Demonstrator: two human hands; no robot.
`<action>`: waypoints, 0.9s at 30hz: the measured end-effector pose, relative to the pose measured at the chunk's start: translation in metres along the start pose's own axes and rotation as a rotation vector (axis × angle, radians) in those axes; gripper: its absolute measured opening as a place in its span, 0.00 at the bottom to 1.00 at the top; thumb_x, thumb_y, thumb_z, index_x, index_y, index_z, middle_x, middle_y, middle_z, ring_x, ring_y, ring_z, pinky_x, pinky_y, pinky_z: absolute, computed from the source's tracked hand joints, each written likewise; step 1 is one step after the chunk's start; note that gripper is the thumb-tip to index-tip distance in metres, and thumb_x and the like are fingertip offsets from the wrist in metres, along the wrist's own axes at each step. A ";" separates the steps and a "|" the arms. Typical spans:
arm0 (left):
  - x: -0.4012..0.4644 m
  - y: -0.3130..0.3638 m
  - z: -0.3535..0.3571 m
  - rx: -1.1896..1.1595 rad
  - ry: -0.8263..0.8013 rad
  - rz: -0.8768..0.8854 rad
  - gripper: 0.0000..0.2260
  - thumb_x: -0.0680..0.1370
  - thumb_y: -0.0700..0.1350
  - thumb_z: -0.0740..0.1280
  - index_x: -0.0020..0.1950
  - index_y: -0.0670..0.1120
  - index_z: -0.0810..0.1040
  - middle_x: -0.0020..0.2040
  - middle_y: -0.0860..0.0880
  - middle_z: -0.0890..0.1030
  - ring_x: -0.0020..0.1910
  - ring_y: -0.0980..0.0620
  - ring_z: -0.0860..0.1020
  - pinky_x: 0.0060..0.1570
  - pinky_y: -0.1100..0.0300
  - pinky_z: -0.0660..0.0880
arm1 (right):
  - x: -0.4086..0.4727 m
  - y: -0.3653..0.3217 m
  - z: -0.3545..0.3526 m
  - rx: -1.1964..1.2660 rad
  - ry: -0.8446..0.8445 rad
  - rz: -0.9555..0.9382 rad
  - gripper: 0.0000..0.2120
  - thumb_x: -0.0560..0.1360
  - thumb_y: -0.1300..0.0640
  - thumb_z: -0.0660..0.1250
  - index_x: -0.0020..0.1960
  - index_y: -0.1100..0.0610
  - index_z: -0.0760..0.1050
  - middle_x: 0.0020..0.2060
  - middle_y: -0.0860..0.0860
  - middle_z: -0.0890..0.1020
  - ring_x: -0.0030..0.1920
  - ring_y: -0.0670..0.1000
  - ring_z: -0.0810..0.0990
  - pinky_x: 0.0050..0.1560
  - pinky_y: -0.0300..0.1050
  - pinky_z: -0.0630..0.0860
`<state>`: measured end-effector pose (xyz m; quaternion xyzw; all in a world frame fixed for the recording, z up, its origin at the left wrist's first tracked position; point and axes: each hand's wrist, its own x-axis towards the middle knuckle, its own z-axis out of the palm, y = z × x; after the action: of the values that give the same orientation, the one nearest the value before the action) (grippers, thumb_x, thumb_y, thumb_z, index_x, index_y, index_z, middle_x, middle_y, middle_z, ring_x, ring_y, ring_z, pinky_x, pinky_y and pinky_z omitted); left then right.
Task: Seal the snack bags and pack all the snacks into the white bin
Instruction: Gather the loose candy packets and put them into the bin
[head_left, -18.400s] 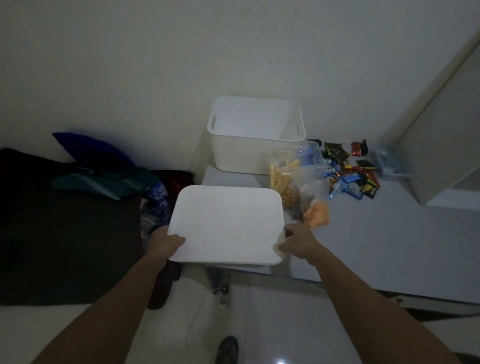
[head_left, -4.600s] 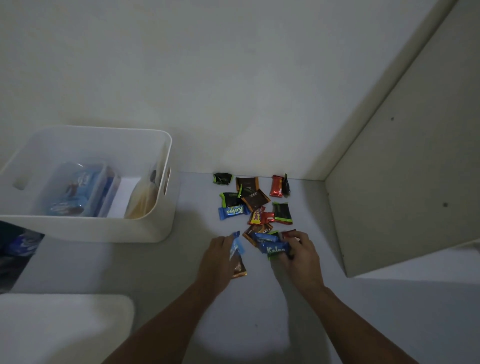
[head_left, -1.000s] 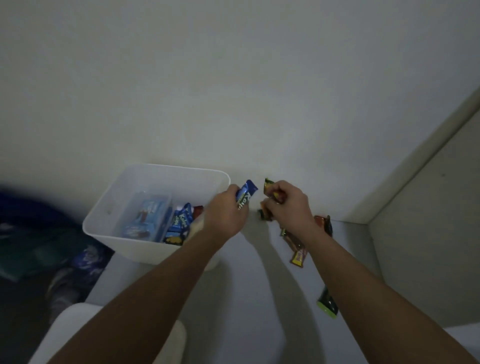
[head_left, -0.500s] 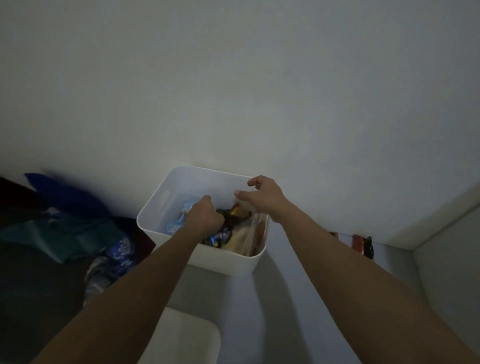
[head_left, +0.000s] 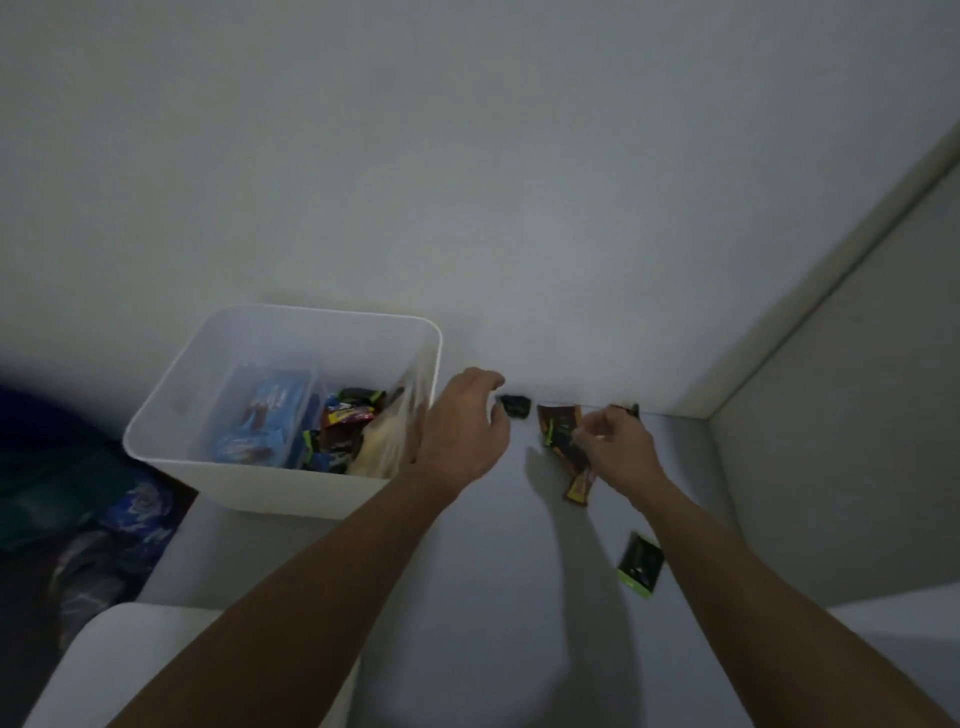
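Note:
The white bin (head_left: 249, 480) stands at the left of the grey tabletop (head_left: 498, 597). It holds a clear box of blue packets (head_left: 265, 415), several small wrappers (head_left: 345, 415) and a clear snack bag (head_left: 387, 444). My left hand (head_left: 462, 426) hovers just right of the bin, fingers loosely curled and holding nothing, close to a small dark wrapper (head_left: 514, 405) by the wall. My right hand (head_left: 618, 447) pinches the edge of a brown wrapper (head_left: 558, 431) lying among a few others. A black-and-green packet (head_left: 641, 564) lies apart, nearer to me.
The white lid (head_left: 130, 665) lies at the bottom left. A pale cabinet panel (head_left: 857, 415) closes off the right side. The wall runs directly behind the bin and the wrappers. Dark and blue cloth items (head_left: 104, 519) are piled left of the table.
Both hands have come out of the bin and moved right to the wrappers left on the table. The snacks they carried now lie in the bin.

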<state>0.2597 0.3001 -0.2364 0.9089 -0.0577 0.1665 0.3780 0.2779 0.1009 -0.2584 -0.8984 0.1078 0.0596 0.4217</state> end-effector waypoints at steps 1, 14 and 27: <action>-0.006 0.002 0.019 0.005 -0.039 0.018 0.13 0.73 0.39 0.66 0.58 0.41 0.77 0.54 0.44 0.80 0.50 0.45 0.78 0.52 0.54 0.75 | -0.006 0.022 -0.005 -0.052 0.014 0.023 0.14 0.75 0.54 0.68 0.57 0.61 0.77 0.54 0.57 0.81 0.54 0.55 0.78 0.51 0.42 0.71; -0.067 -0.029 0.199 0.446 -0.376 0.085 0.33 0.72 0.59 0.59 0.73 0.44 0.61 0.72 0.38 0.67 0.72 0.37 0.64 0.68 0.37 0.60 | -0.035 0.198 0.038 -0.555 0.063 -0.057 0.40 0.74 0.30 0.48 0.77 0.55 0.49 0.78 0.56 0.47 0.78 0.56 0.43 0.75 0.59 0.45; -0.031 -0.074 0.224 0.497 -0.278 0.140 0.27 0.75 0.58 0.58 0.70 0.44 0.67 0.77 0.41 0.58 0.77 0.42 0.54 0.71 0.35 0.55 | 0.088 0.173 0.033 -0.415 0.164 -0.243 0.37 0.76 0.43 0.59 0.78 0.48 0.44 0.78 0.55 0.49 0.77 0.56 0.49 0.73 0.63 0.51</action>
<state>0.3061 0.1939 -0.4441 0.9816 -0.1288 0.0748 0.1198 0.3201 0.0061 -0.4255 -0.9738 0.0184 -0.0435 0.2223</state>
